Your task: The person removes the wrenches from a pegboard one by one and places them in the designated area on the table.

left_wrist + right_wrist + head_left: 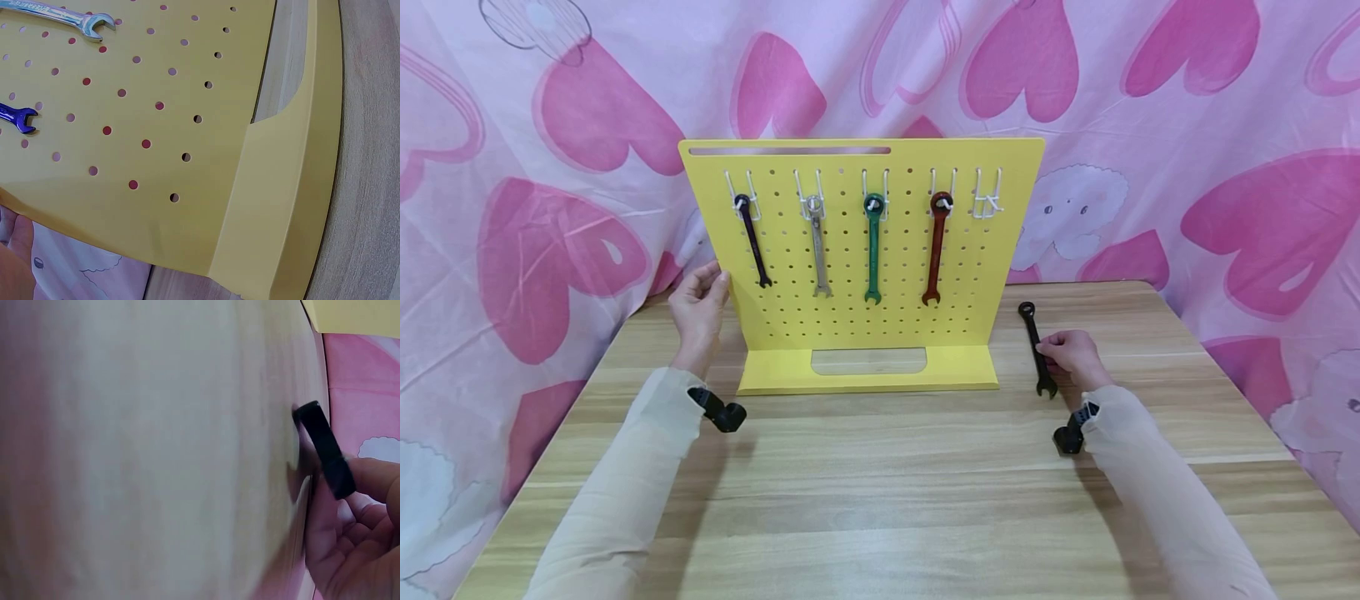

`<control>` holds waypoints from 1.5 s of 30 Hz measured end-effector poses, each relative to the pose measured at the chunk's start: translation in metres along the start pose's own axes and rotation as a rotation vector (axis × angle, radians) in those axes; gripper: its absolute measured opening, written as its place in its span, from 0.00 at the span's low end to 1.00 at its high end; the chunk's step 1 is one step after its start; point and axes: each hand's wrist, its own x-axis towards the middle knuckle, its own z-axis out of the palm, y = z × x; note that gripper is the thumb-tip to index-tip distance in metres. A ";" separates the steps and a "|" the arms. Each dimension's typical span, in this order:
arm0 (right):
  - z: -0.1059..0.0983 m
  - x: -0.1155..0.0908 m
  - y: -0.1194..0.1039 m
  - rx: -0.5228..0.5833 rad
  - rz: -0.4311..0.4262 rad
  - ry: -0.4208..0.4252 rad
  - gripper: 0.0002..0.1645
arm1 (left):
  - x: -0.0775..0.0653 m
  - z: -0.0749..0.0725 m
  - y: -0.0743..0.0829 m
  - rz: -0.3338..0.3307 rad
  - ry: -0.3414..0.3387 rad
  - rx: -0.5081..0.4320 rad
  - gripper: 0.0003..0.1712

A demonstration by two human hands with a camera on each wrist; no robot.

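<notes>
At the left side of the yellow pegboard [865, 329], my left hand [698, 304] pinches its edge with thumb and bent fingers. Only part of that left hand [15, 262] shows in the left wrist view, against the board's edge. My right hand [1075, 357] pinches a black combination wrench [1036, 346] near its middle, to the right of the board. Its ring end points away and its open jaw toward me. The right wrist view shows the black wrench [325, 450] between thumb and fingers, close over the table, with a shadow beside it.
Four white hooks carry a dark purple wrench [752, 242], a silver wrench [817, 250], a green wrench [873, 250] and a red wrench [936, 250]. A bare white hook [987, 200] is at the right. The wooden table [865, 500] meets a pink heart-patterned cloth [1285, 233].
</notes>
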 end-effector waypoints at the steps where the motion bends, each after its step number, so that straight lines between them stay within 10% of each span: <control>1: 0.000 0.000 0.000 -0.011 0.002 0.001 0.19 | 0.000 0.000 0.000 -0.002 -0.001 0.003 0.11; 45: 0.001 -0.003 -0.006 -0.183 -0.045 0.064 0.15 | -0.002 0.002 0.003 -0.033 0.028 -0.030 0.08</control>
